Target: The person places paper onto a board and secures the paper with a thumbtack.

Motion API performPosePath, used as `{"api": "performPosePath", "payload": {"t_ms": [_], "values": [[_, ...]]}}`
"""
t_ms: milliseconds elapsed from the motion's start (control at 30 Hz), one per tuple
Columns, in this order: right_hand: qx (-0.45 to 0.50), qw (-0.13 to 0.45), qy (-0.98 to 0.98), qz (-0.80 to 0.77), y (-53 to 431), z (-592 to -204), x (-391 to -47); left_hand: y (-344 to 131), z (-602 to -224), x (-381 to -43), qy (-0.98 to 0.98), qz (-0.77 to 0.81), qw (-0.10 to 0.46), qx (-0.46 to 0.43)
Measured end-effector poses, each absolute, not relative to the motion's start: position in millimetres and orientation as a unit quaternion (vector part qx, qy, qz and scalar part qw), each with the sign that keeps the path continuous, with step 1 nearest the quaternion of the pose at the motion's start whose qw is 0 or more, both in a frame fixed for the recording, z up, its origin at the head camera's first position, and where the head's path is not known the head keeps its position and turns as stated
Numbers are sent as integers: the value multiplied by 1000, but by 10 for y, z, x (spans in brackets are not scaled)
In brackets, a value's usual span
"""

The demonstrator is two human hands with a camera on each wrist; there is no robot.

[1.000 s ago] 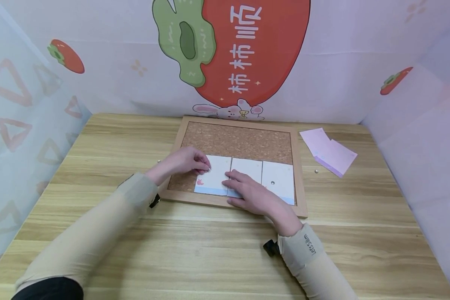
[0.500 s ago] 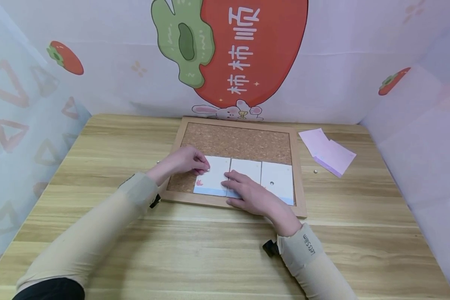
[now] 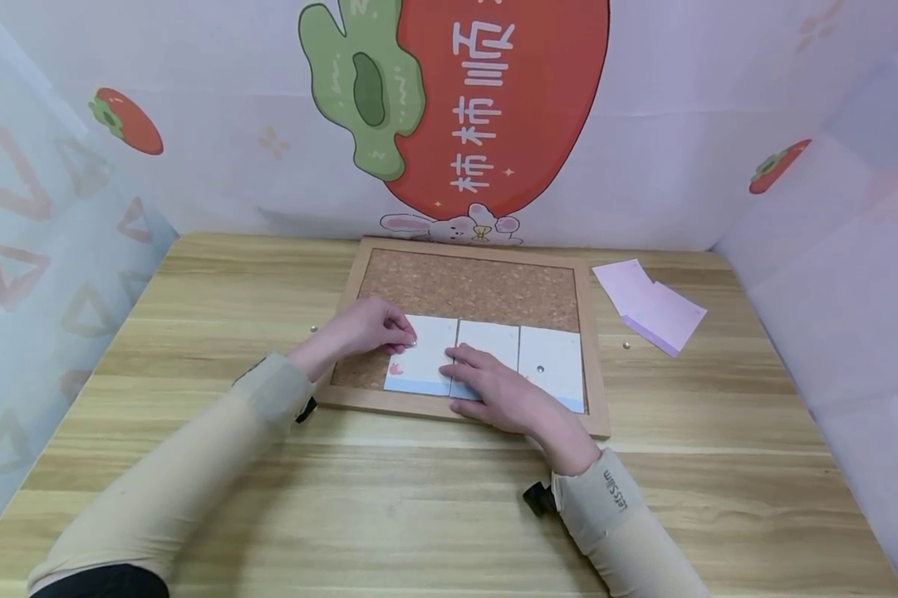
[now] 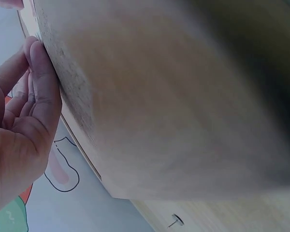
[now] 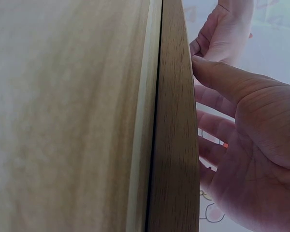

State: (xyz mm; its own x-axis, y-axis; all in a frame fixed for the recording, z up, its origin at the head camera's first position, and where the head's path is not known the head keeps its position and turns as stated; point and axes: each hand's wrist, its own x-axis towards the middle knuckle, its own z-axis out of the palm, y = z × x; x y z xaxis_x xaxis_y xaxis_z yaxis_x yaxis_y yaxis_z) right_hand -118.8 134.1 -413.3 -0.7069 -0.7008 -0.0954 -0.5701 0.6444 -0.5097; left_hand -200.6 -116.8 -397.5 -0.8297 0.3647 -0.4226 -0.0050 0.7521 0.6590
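In the head view, my left hand point(image 3: 368, 327) pinches a thumbtack point(image 3: 414, 341) between thumb and fingers against the left white note sheet point(image 3: 429, 357). Its tip is hidden. My right hand point(image 3: 499, 390) rests with spread fingers over the middle sheet point(image 3: 491, 335), its fingertips reaching the left sheet's edge. A third sheet point(image 3: 564, 353) lies to the right, with a thumbtack point(image 3: 541, 369) in it. All three sheets lie side by side on a wood-framed corkboard point(image 3: 471, 286). In the right wrist view, the right thumb point(image 5: 215, 72) is at the frame's edge.
Pink-purple paper sheets point(image 3: 664, 317) lie on the table right of the board, with a loose thumbtack point(image 3: 626, 345) near them. Another thumbtack point(image 4: 177, 220) lies on the table left of the board. A printed cloth point(image 3: 232, 183) stands behind the table.
The head view has shifted slightly. Both hands keep nearly the same place on the board, and the left hand still pinches the thumbtack.
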Motion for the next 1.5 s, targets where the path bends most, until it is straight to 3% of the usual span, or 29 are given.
{"api": "performPosePath", "payload": {"t_ms": [1500], "values": [[-361, 129, 895, -226, 1334, -4138, -1169, -1140, -3978, -2007, 909, 306, 262, 105]]}}
